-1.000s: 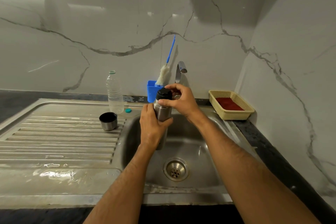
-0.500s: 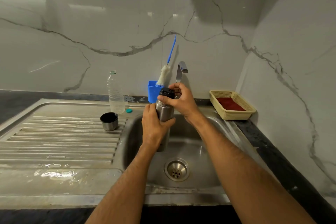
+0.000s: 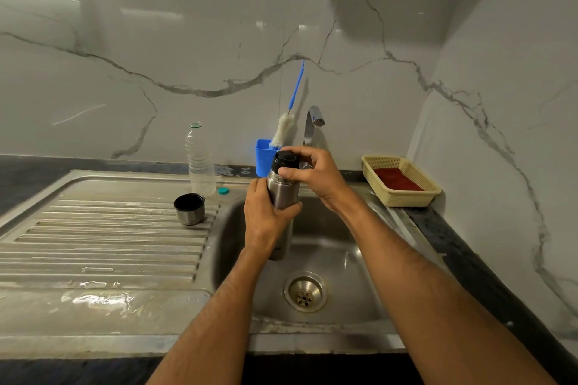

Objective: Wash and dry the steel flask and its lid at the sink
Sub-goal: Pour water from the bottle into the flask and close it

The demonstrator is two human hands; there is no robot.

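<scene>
Steel sink [image 3: 350,247], basin and ribbed drainboard. Steel flask [image 3: 281,197] held upright over the basin: left hand [image 3: 266,219] clasps its body, right hand [image 3: 309,172] grips the black stopper [image 3: 284,161]. Cup lid [image 3: 189,209] stands open-side up on the drainboard, apart.

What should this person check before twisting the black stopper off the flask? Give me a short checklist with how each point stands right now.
1. Left hand wrapped firmly round the flask: ok.
2. Right hand gripping the black stopper: ok.
3. Flask held over the sink basin, so spills drain: ok.
4. Tap off, no water running: ok.
5. Bottle brush within reach in the blue cup: ok.
6. Flask empty inside: cannot tell.
</scene>
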